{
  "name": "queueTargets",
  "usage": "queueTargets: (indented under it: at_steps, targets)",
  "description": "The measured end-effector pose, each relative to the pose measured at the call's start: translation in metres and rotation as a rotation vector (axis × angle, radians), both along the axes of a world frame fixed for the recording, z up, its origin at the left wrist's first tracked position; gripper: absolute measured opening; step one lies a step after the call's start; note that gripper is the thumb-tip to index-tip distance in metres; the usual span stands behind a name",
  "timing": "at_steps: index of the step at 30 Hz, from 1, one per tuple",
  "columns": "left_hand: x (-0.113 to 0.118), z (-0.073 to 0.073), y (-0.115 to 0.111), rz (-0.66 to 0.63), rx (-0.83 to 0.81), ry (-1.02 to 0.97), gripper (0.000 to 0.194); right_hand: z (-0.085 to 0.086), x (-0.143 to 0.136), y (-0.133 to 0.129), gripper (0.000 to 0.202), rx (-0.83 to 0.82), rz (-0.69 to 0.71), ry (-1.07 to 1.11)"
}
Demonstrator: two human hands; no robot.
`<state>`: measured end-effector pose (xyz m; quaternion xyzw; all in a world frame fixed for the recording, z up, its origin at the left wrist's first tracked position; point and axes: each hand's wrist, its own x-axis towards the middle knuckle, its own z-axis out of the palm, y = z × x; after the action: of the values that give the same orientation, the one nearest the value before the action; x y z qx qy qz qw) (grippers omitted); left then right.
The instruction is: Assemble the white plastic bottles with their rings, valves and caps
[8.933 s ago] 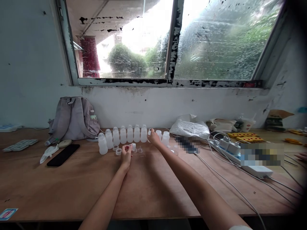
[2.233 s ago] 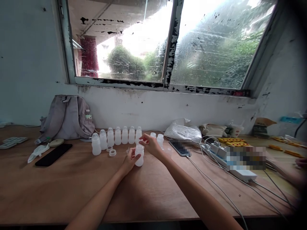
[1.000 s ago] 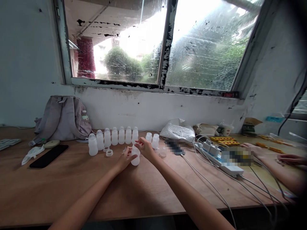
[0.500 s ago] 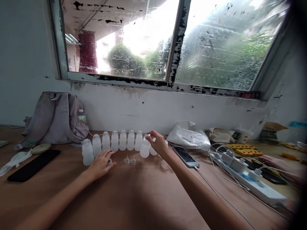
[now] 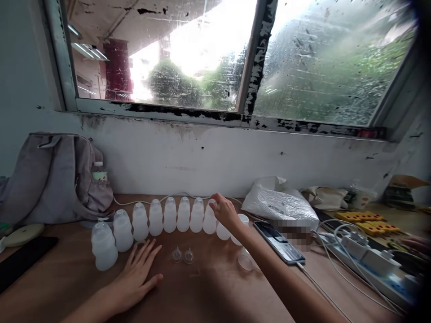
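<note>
Several frosted white baby bottles stand upright in a curved row, with a front-left bottle (image 5: 104, 249) nearest to me. My right hand (image 5: 225, 213) pinches the clear top of one baby bottle (image 5: 209, 222) in that row. Partly behind my right wrist are another bottle (image 5: 223, 232) and an open-topped one (image 5: 236, 240). My left hand (image 5: 136, 276) lies on the table with fingers spread, holding nothing, close to the row's left part. Two clear teats, a left teat (image 5: 177, 255) and a right teat (image 5: 188, 255), sit between my hands. A clear cap (image 5: 245, 261) rests beside my right forearm.
A grey backpack (image 5: 57, 179) leans at the back left, near a black flat object (image 5: 27, 262). On the right lie a phone (image 5: 279, 242), a silvery plastic bag (image 5: 281, 204) and a power strip (image 5: 373, 269) with loose cables. Another person's hand (image 5: 419, 246) shows at the far right.
My right hand has brought its bottle from in front of the row back into line. My left hand has come nearer to me and spread flat. The view has shifted closer.
</note>
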<state>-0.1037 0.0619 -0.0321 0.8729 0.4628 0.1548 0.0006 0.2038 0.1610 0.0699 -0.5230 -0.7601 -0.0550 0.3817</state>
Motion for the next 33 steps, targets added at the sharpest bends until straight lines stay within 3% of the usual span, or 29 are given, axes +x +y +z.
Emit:
queueTargets:
  at_steps: [4, 8, 12, 18, 23, 28, 33]
  targets:
    - [0.018, -0.008, 0.0, -0.016, 0.055, -0.033, 0.063, 0.003, 0.001, -0.003, 0.019, -0.023, 0.032, 0.041]
    - [0.026, -0.003, 0.0, -0.006, 0.13, -0.094, 0.065, 0.006, 0.002, -0.009, 0.018, -0.041, 0.028, 0.037]
    - [0.013, 0.007, 0.006, -0.091, 0.117, -0.019, 0.065, 0.006, 0.004, -0.015, 0.021, -0.035, 0.036, 0.097]
    - [-0.008, -0.005, 0.004, 0.033, 0.2, -0.137, 0.033, 0.006, 0.0, -0.039, 0.023, 0.1, 0.085, 0.16]
    - [0.002, -0.007, -0.009, 0.152, 0.185, -0.163, 0.018, -0.027, -0.017, -0.075, 0.017, -0.142, 0.246, 0.08]
    - [0.028, 0.003, -0.026, 0.219, 0.223, -0.203, 0.015, -0.071, -0.033, -0.087, 0.028, -0.284, 0.265, -0.107]
    - [0.051, 0.022, -0.05, 0.19, 0.145, -0.255, 0.015, -0.081, -0.04, -0.083, 0.01, -0.325, 0.262, -0.083]
